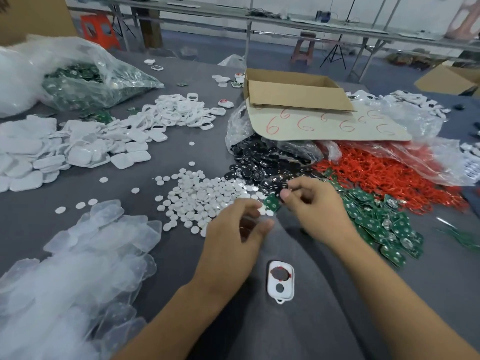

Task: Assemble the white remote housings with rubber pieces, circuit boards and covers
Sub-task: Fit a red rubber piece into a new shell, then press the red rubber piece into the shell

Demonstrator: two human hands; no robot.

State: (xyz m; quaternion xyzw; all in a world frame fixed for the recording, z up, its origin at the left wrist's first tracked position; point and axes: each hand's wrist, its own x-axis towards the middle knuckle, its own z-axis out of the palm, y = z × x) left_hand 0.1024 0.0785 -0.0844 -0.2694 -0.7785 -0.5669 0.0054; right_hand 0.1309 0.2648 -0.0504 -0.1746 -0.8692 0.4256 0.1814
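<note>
A white remote housing (281, 281) lies face down on the grey cloth between my forearms, with a red ring and a dark disc set in its openings. My right hand (315, 207) pinches a green circuit board (272, 202) by its edge above the table. Just left of the board, my left hand (235, 236) hovers with curled fingers; a small white disc (262, 210) shows at its fingertips, but whether it is held I cannot tell.
Loose white discs (197, 196) lie ahead, black buttons (262, 162) and red rings (389, 175) behind them, green boards (384, 224) at right. White covers (78, 152) and frames (181, 110) pile at left, clear rubber pieces (78, 255) near left. A cardboard box (293, 92) stands at the back.
</note>
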